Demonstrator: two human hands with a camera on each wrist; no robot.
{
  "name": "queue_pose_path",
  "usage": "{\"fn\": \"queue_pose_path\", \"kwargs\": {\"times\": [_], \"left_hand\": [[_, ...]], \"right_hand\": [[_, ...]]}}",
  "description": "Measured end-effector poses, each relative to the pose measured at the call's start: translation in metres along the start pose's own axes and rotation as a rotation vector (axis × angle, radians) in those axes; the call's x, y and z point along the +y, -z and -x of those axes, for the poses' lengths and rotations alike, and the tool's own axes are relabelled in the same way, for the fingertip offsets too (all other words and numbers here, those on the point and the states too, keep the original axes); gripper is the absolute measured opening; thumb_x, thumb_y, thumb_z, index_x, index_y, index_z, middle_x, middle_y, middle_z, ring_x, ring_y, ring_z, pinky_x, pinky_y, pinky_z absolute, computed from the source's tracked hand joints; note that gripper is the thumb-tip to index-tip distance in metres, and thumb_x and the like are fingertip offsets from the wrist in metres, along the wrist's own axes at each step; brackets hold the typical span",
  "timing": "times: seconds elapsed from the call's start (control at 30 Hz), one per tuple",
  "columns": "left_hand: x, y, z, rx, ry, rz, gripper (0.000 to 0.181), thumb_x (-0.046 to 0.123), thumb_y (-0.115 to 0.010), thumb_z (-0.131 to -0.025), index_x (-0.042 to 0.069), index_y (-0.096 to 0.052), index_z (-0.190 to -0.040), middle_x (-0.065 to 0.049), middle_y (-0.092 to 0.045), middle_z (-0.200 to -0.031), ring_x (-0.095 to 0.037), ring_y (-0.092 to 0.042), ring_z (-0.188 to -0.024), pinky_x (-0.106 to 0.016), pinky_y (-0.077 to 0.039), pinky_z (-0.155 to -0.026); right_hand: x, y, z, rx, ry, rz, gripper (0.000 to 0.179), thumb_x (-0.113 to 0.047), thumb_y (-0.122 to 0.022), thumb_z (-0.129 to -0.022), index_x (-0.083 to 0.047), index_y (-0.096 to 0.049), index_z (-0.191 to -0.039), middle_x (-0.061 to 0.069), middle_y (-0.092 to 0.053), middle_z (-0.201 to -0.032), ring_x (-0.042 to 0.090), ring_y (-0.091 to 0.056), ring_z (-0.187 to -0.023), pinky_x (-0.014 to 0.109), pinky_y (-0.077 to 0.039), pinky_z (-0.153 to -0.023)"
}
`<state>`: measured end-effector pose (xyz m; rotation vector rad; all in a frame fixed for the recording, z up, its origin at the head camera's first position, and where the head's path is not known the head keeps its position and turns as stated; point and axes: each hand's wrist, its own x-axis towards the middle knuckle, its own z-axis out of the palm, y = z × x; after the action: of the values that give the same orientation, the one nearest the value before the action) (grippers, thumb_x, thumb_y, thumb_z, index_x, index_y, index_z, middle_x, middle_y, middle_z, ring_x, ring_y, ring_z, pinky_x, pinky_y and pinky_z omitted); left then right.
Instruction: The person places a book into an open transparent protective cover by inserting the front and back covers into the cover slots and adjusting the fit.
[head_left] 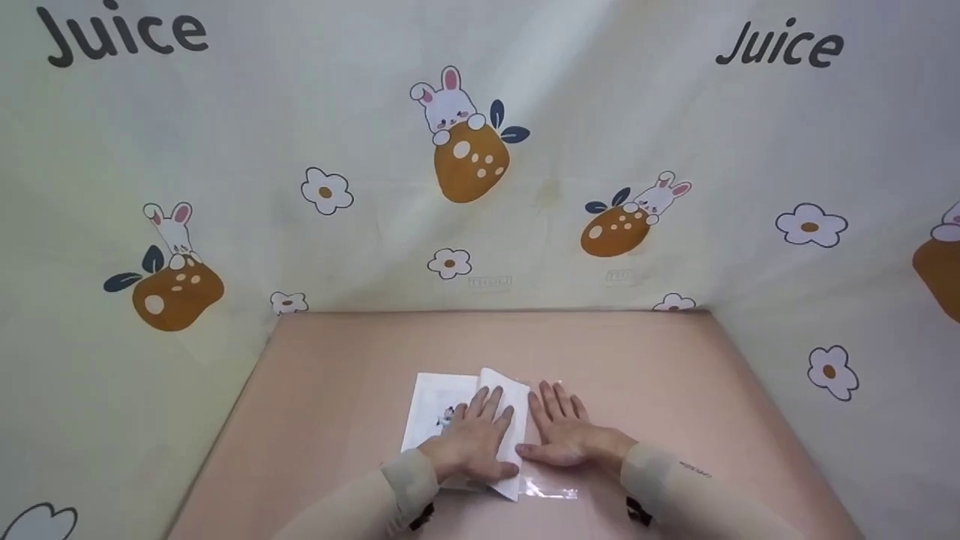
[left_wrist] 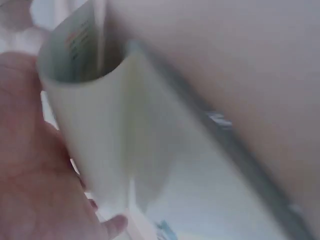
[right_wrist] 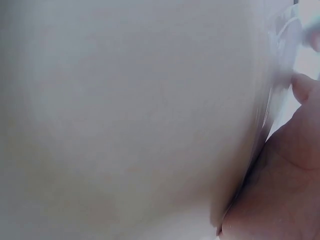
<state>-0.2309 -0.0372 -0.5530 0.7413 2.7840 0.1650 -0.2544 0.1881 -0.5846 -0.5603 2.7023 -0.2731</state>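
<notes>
A thin white booklet (head_left: 431, 390) with a small coloured figure lies on the table, its right-hand leaf (head_left: 516, 396) lifted at a slant. My left hand (head_left: 474, 441) rests on that leaf with fingers spread. In the left wrist view the leaf (left_wrist: 95, 115) bends into a curl beside the palm, with lines of print inside. Clear plastic (head_left: 551, 492) extends from the booklet's right side. My right hand (head_left: 562, 436) lies over this plastic, fingers extended and thumb toward the leaf. A pale blurred surface (right_wrist: 130, 100) fills most of the right wrist view, beside the hand.
The pink tabletop (head_left: 360, 345) reaches back to a pale curtain (head_left: 375, 112) printed with rabbits, fruit and flowers. The same cloth rises along the left and right table edges.
</notes>
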Motion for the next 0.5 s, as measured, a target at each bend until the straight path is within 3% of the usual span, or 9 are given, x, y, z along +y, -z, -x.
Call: {"fn": "queue_pose_path", "kwargs": {"times": [0.27,0.5], "left_hand": [[0.007,-0.016,0.004,0.07,0.093,-0.123,0.097,0.067,-0.06,-0.102,0.013,-0.032,-0.178,-0.019,-0.015,-0.19,-0.048,-0.022,-0.175,-0.067,-0.033,-0.137],[0.015,-0.018,0.004,0.07,0.114,-0.029,0.094,0.061,-0.06,-0.105,0.009,-0.029,-0.178,-0.02,-0.008,-0.191,-0.052,-0.015,-0.175,-0.071,-0.028,-0.139]], "right_hand": [[-0.003,0.0,0.002,-0.009,-0.014,0.007,0.113,-0.081,-0.048,-0.104,-0.007,-0.009,-0.181,0.025,0.006,-0.189,0.046,0.003,-0.178,0.067,-0.006,-0.144],[-0.002,0.0,0.001,-0.008,-0.013,0.011,0.113,-0.08,-0.048,-0.104,-0.006,-0.01,-0.18,0.026,0.005,-0.189,0.046,0.003,-0.178,0.066,-0.007,-0.144]]}}
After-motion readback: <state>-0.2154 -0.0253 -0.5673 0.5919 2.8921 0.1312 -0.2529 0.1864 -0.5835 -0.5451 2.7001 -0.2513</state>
